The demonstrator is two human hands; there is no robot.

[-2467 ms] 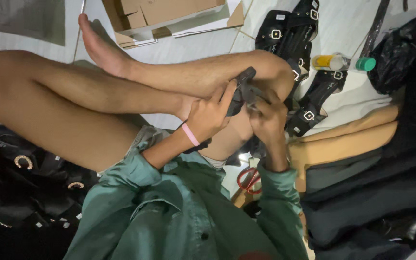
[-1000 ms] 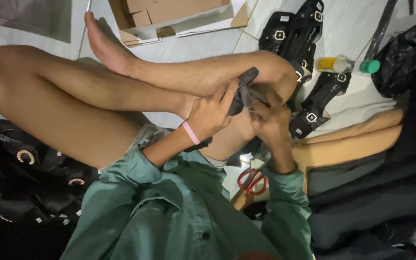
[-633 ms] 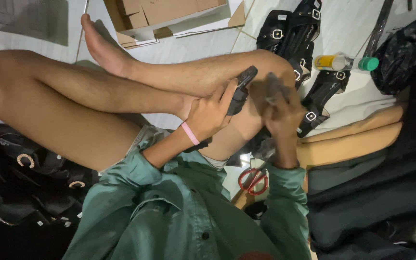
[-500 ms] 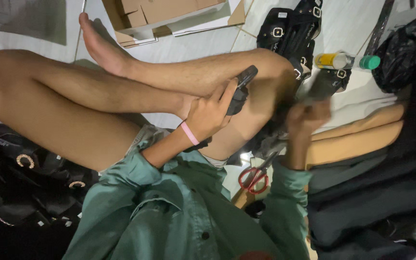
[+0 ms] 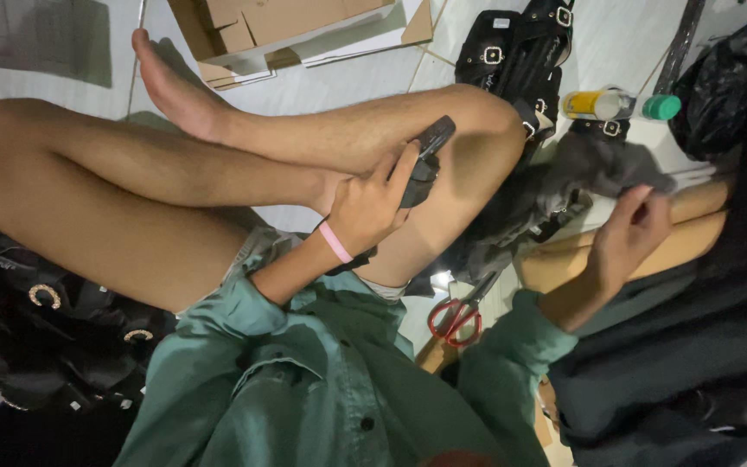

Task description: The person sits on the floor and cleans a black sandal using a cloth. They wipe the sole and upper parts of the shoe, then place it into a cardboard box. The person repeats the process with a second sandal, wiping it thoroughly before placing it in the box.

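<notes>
Black strap piece (image 5: 425,160) sits clenched in left hand (image 5: 369,207) against the knee; right hand (image 5: 633,238) pinches grey cloth (image 5: 598,164) (scissors (image 5: 458,311) below).

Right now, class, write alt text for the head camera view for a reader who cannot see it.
A seated person's left hand holds a black strap piece against a bent knee, while the right hand pinches a dark grey cloth. Red-handled scissors lie on the floor between the arms.

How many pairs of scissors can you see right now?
1: red-handled scissors on the floor between the bent knee and the right forearm, below the right hand. Others may be hidden under the dark fabric piles.
</notes>
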